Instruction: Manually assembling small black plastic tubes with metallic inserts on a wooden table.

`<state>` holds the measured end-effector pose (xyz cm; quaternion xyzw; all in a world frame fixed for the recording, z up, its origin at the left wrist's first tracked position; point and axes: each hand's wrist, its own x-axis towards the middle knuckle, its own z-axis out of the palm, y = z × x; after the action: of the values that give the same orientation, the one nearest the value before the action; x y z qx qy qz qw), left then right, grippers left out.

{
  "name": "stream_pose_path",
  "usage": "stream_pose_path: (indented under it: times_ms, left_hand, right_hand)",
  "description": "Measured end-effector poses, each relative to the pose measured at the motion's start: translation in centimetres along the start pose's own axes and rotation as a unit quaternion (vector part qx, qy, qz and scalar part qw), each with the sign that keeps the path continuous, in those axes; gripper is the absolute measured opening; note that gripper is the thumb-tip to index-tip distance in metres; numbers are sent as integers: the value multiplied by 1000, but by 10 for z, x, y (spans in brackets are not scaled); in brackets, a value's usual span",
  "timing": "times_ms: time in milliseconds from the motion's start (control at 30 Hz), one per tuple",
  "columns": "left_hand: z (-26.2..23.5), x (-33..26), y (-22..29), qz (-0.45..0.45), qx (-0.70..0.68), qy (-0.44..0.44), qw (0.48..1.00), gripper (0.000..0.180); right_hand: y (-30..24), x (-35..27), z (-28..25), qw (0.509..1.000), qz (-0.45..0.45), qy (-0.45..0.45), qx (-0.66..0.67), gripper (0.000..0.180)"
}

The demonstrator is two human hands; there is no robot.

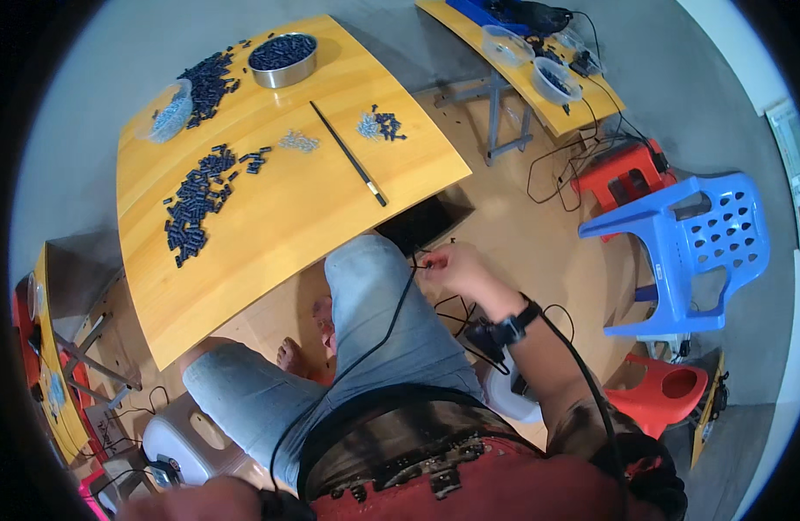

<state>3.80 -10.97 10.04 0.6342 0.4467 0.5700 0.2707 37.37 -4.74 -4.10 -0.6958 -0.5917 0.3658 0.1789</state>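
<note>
My right hand [456, 268] is beside my right knee, just off the table's near edge. Its fingers are pinched together at a thin black cable [398, 314], which runs down over my thigh toward the lower left. A small dark bit shows at the fingertips, too small to name. At the bottom left edge lies my left hand [196, 504], blurred and cut off, with its fingers hidden. On the wooden table [269, 278] ahead are a thin black rod [348, 154] with a gold band, a pile of black tubular pieces [191, 208] and small silvery pieces [298, 141].
A metal bowl [283, 74] of black pieces and a clear tub [168, 117] stand at the table's far side. To the right are a blue plastic chair [695, 239], a red stool [621, 176] and loose floor cables [552, 178]. A side table [526, 80] holds more tubs.
</note>
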Motion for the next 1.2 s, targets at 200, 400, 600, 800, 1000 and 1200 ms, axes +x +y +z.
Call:
stream_pose_path:
  times_ms: [200, 400, 600, 800, 1000, 1200]
  left_hand:
    - [13, 4, -13, -18, -23, 22, 999, 17]
    - [18, 11, -22, -34, -40, 52, 997, 18]
    - [34, 16, -32, -51, -93, 79, 991, 20]
    - [13, 4, -22, -45, -111, 126, 985, 21]
    - [-16, -12, -8, -31, -134, 178, 974, 23]
    - [-43, -31, 3, -18, -151, 250, 956, 25]
  right_hand:
    - [80, 66, -2, 954, 127, 37, 269, 32]
    - [85, 93, -2, 859, 135, 190, 456, 30]
    - [63, 57, 27, 915, 157, 84, 363, 25]
    - [-68, -30, 40, 941, -212, 236, 119, 18]
    - [-185, -56, 59, 841, -505, 25, 190, 19]
    - [-293, -67, 77, 779, -588, -164, 142, 11]
